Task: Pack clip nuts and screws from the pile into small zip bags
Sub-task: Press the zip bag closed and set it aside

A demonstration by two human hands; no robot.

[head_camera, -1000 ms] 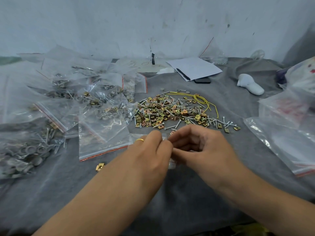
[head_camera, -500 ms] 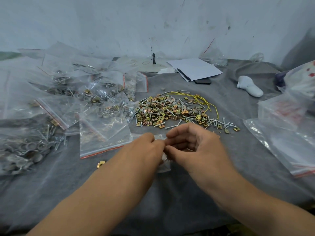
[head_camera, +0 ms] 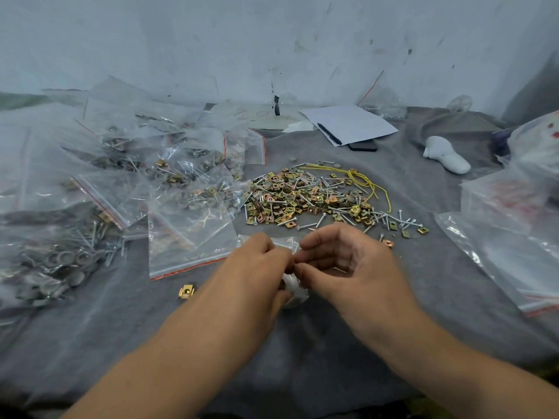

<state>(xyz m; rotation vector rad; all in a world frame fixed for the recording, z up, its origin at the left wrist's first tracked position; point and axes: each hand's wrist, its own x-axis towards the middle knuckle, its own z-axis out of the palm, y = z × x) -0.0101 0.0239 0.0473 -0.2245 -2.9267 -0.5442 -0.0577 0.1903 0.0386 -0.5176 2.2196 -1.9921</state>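
Both hands, the left hand (head_camera: 257, 261) and right hand (head_camera: 348, 264), are pinching a small zip bag (head_camera: 292, 290) between them, now tilting it lower than a second ago. The pile (head_camera: 308, 198) is lying just beyond the fingers, suggesting sealing is underway.

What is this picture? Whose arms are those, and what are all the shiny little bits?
The camera sits on a person's head, looking down, so you see their own arms. The left hand and right hand pinch a small clear bag between them. Behind them, on the grey cloth, lies a pile of gold clip nuts and silver screws with a yellow string. On the left are filled bags, and one stray clip nut lies alone. At the back lie paper and a pen.
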